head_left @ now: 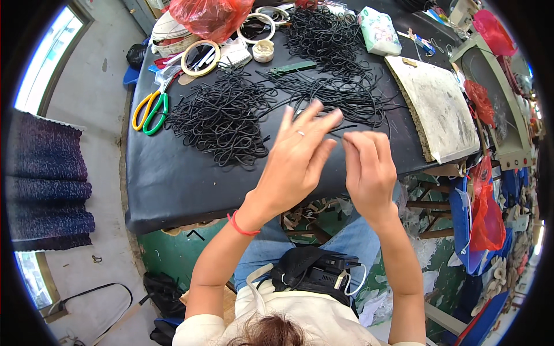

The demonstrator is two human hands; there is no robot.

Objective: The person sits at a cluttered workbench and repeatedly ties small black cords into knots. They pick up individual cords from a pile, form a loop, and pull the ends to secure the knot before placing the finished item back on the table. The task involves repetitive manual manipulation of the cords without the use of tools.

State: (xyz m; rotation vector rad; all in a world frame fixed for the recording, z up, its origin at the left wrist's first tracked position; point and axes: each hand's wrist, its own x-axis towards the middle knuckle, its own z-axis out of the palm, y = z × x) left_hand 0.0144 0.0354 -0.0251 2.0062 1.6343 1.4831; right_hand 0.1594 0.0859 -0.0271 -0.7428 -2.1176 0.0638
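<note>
Over the front of the dark-covered table (167,196), my left hand (294,158) is raised with its fingers apart and nothing held in it. Close beside it, my right hand (371,170) has its fingers curled together toward the thumb; whatever may be pinched there is too small or hidden to make out. Just beyond both hands lies a loose bundle of thin black cords (346,101), fairly straight. A tangled heap of looped black cords (216,118) sits to the left of my left hand. Farther back is another black cord pile (323,37).
Scissors (154,112) with yellow and green handles lie at the left edge. Tape rolls (201,59), a small tub (263,51) and a red plastic bag (210,17) crowd the back. A green bar-shaped tool (294,67) lies mid-table. A worn pale board (435,104) covers the right side.
</note>
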